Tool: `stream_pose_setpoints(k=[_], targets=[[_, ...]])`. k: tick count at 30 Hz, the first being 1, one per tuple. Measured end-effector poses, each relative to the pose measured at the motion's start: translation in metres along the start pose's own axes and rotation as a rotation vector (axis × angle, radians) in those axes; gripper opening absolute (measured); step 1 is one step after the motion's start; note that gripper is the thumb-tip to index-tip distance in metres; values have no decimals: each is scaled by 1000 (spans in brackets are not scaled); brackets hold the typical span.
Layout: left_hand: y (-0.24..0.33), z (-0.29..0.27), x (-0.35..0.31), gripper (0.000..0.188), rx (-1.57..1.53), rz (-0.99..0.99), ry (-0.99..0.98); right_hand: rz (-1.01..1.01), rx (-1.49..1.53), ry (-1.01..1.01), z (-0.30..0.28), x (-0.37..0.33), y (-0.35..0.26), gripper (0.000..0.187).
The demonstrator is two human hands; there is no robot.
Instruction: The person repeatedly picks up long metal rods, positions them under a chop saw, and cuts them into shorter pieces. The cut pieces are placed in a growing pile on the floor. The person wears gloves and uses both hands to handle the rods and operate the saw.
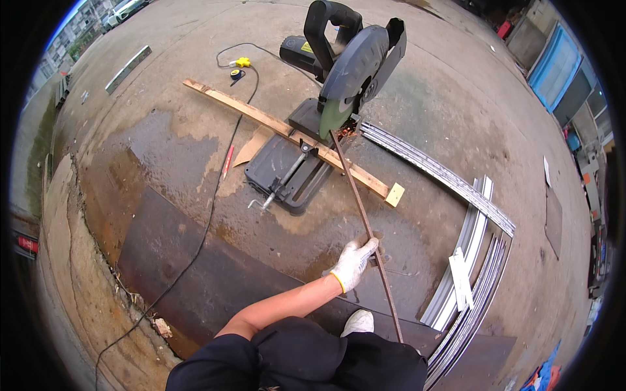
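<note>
My left hand (353, 262), in a white work glove, is shut around a long thin rusty metal bar (357, 195). The bar runs from beside my white shoe (359, 321) up to the blade (335, 115) of a black chop saw (345, 58), where its far end lies under the blade. The saw head is lowered near the bar, with a few orange sparks at the cut. My right hand is out of the picture.
A long wooden plank (261, 117) lies under the saw across its black base (287, 173). Silver metal rails (473, 254) curve along the right. A dark steel plate (195, 260) lies on wet concrete. A black cord (215, 208), a yellow tape measure (242, 62) and a red pencil (227, 161) lie to the left.
</note>
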State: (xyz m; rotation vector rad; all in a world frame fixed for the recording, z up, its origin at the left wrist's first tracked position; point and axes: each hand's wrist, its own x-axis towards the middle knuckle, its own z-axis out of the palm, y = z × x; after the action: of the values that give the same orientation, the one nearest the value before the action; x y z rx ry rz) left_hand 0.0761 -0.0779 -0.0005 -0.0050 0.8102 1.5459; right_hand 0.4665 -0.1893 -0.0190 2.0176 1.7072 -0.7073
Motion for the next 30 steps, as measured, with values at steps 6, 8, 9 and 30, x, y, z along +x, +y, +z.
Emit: stream_pose_setpoints(k=[6,8,9,30], targets=[[1,2,0,17,20,45,26,-136,292,-2,-10,-12,3,24],[8,7,-1,13,41,66,10,-278,448,79,-22,-31,-9,26],[8,10,0,13,49,79,16,-346,519,129,-28,-42,-14,27],[9,-5,6,10,-122,-27,-38,-292,1169,55,8,-39,-8,28]])
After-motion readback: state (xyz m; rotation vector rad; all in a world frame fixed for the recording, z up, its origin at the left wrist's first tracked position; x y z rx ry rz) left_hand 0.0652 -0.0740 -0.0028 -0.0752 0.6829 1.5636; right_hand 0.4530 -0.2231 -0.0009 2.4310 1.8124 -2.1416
